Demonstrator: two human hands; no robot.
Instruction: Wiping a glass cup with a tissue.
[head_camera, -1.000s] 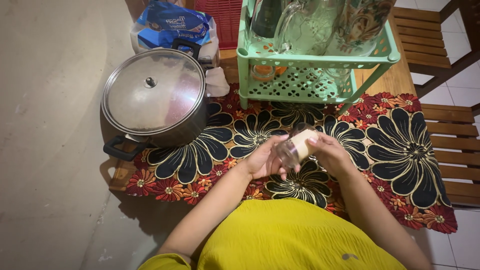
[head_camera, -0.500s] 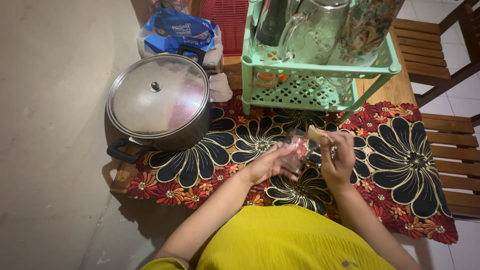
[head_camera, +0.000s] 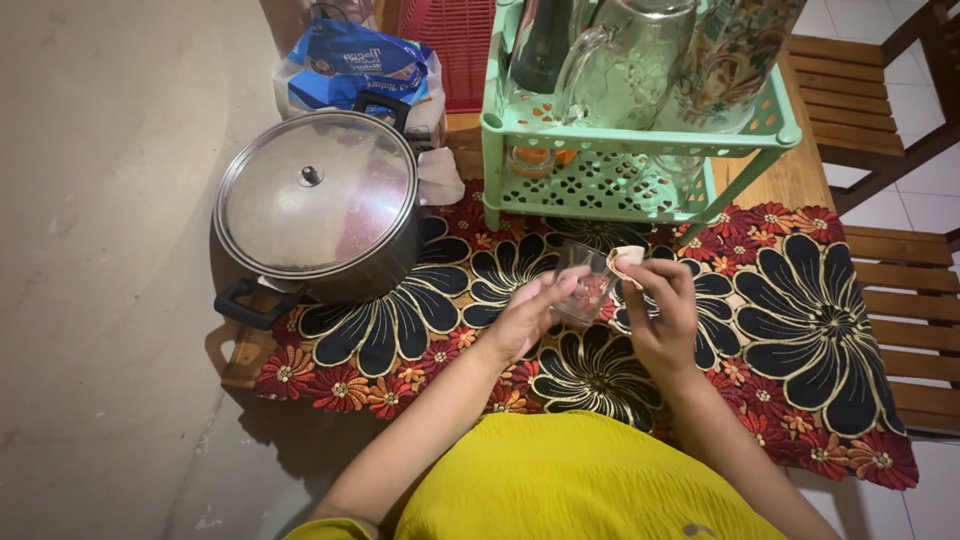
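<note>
I see my left hand (head_camera: 528, 318) gripping a clear glass (head_camera: 585, 287) just in front of the green rack (head_camera: 640, 150), right hand (head_camera: 665, 310) pinching 1 cloth (head_camera: 628, 260) at its rim; a loose grip could drop it.

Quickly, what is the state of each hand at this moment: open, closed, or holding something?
Left hand: closed around a small clear glass.
Right hand: fingers pinched on a small pale cloth at the glass rim.

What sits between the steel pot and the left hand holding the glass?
Only bare floral tablecloth lies between the pot and the left hand holding the glass, in the head view.
</note>
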